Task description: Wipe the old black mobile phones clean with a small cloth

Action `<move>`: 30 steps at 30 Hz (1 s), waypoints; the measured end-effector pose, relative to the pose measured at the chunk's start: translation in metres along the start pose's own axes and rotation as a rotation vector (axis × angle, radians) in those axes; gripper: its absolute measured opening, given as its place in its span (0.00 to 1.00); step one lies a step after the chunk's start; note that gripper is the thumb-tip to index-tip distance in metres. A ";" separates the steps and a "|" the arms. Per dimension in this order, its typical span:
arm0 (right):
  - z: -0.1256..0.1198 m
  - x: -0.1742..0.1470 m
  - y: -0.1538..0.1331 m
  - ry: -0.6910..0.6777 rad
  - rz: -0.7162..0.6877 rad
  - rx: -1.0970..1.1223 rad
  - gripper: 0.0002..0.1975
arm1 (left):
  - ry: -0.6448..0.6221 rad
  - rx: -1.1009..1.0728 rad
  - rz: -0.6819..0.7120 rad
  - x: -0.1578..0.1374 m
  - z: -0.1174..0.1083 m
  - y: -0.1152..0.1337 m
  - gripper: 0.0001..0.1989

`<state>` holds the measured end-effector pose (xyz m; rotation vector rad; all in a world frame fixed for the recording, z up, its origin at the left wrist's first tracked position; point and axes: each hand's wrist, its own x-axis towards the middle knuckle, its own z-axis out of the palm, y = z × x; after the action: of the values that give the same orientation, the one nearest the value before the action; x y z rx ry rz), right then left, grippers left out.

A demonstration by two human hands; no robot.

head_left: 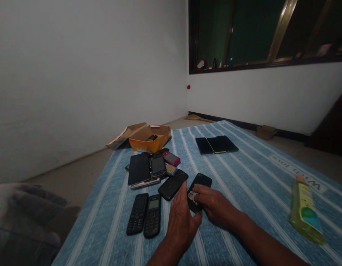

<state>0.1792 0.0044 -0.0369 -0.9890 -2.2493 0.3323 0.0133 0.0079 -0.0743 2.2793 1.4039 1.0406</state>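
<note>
A black smartphone (202,180) lies face down on the striped blue cloth, its small camera at the upper corner. My left hand (182,218) braces it, with fingers along its left edge and the thumb at its lower end. Pinched in my right hand (213,202) is a crumpled white wipe (192,197), pressed against the phone's back. Just left of my fingers lies another black smartphone (172,184). Two black keypad phones, one (137,213) beside the other (152,216), lie side by side at the left of my left hand.
Behind them is a pile with a dark tablet-like device (139,169), a slider-like phone (158,165) and a pink phone (172,158). An open orange box (150,145) stands at the back. Dark flat devices (216,144) lie farther right. A yellow-green bottle (306,212) lies at right.
</note>
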 end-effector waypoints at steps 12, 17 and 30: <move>-0.001 -0.013 0.019 0.087 0.157 -0.129 0.17 | -0.028 0.008 0.026 0.000 -0.004 0.003 0.46; -0.002 -0.015 0.013 0.054 0.082 -0.072 0.16 | -0.007 0.016 0.033 0.000 -0.002 0.002 0.45; 0.001 0.006 0.040 0.135 0.304 -0.251 0.12 | -0.047 -0.009 0.002 0.001 -0.002 0.003 0.44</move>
<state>0.1979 0.0362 -0.0531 -1.4466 -2.0516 0.1082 0.0137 0.0070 -0.0707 2.2834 1.3761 0.9850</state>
